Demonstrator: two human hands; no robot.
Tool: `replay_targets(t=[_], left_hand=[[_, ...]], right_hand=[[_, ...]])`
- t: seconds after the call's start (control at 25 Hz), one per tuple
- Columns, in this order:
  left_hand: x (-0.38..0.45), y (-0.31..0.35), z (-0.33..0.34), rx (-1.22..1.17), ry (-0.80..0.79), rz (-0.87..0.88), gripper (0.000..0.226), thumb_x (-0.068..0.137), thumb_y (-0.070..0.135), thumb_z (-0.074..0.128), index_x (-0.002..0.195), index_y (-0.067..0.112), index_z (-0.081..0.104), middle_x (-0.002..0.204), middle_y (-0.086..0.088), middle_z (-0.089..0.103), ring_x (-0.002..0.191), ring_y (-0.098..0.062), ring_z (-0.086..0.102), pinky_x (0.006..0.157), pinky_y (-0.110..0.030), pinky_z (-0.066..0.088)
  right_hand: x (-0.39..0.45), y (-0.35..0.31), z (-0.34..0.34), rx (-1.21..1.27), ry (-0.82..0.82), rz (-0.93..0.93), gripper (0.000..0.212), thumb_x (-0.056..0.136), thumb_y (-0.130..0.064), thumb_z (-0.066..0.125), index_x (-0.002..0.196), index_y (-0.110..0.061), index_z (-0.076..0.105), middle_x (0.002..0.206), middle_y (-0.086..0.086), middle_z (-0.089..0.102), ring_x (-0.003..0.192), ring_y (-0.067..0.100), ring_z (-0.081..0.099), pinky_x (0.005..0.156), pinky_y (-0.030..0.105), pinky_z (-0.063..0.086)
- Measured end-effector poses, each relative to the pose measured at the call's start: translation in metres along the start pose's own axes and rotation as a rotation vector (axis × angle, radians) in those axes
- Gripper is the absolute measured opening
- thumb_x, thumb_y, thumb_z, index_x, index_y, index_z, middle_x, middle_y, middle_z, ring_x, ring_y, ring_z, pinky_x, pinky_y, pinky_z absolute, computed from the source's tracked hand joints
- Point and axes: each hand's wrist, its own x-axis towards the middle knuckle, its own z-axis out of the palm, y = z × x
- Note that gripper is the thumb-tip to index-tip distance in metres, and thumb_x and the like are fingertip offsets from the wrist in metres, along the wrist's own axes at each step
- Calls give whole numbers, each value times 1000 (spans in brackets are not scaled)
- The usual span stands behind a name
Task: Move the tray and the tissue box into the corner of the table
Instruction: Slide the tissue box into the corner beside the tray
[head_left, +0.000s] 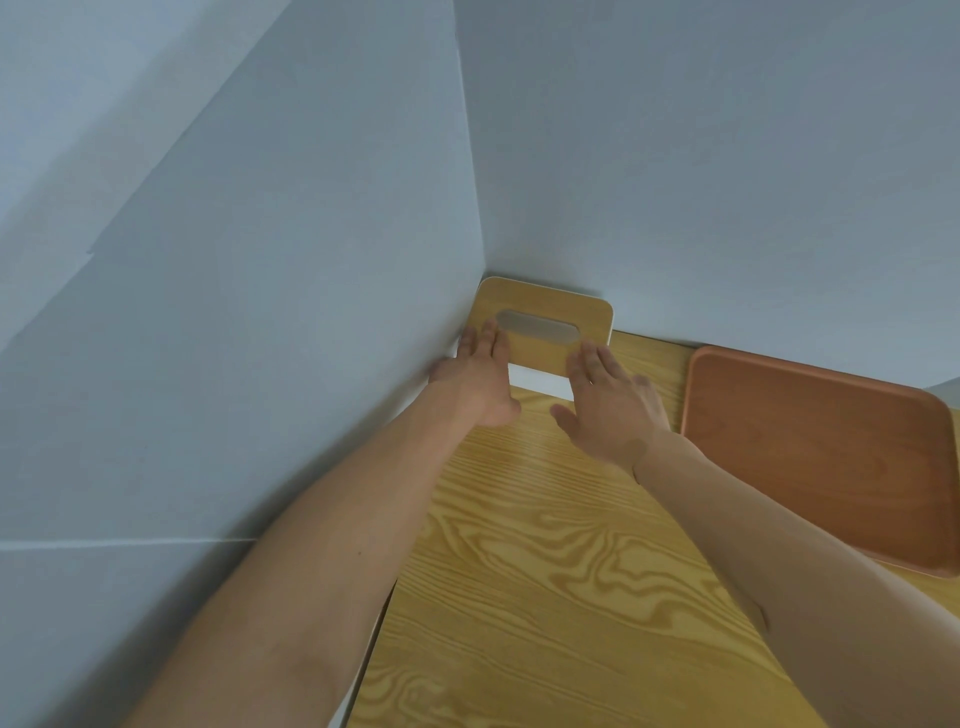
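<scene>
Both hands, the left hand (480, 376) and right hand (608, 410), lay spread on the tissue box (545, 314); the tray (815, 452) lay right of it, long axis receding, nearer the right hand.

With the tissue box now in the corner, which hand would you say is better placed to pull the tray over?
Probably the right hand: it lies beside the tray, while the left hand sits against the wall.

The box (545, 312) sits in the table's (545, 597) far left corner (against both walls (260, 260)). The tray (815, 452) lies to its right, along the back wall.
</scene>
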Motion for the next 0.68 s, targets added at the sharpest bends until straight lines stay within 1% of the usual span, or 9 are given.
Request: replay_targets(t=[0.36, 0.44, 0.56, 0.64, 0.68], left_hand=[[9, 3, -4, 13, -29, -2, 91, 92, 29, 48, 156, 12, -16, 163, 2, -27, 152, -23, -14, 114, -52, 32], [8, 3, -4, 20, -25, -2, 92, 91, 28, 48, 156, 13, -16, 163, 2, -27, 152, -22, -14, 113, -52, 33], [1, 4, -12, 8, 6, 5, 93, 91, 31, 49, 157, 13, -14, 165, 2, -22, 153, -21, -10, 112, -51, 34], [-7, 4, -14, 18, 74, 29, 94, 90, 32, 51, 157, 14, -12, 167, 1, -15, 154, -21, -5, 113, -50, 33], [-10, 4, -16, -8, 111, 43, 94, 89, 32, 52, 157, 15, -11, 168, 0, -12, 154, -22, -3, 114, -48, 32]], right_hand=[[7, 1, -3, 32, -4, 12, 83, 101, -55, 35, 161, -7, 5, 171, 11, 1, 157, 24, -1, 112, 50, 39], [8, 1, -5, 40, -29, 9, 85, 100, -57, 37, 161, -7, 3, 171, 10, -1, 157, 23, -2, 114, 52, 36], [9, 4, -20, 53, -103, 4, 87, 99, -58, 40, 161, -10, 2, 171, 7, -5, 157, 21, -5, 119, 55, 26], [6, 8, -31, 69, -100, -12, 82, 100, -55, 41, 162, -14, 6, 172, 5, -4, 157, 21, -3, 121, 55, 21], [0, 9, -38, 98, -78, -19, 78, 101, -53, 41, 162, -17, 10, 172, 4, -1, 157, 22, -1, 121, 55, 21]])
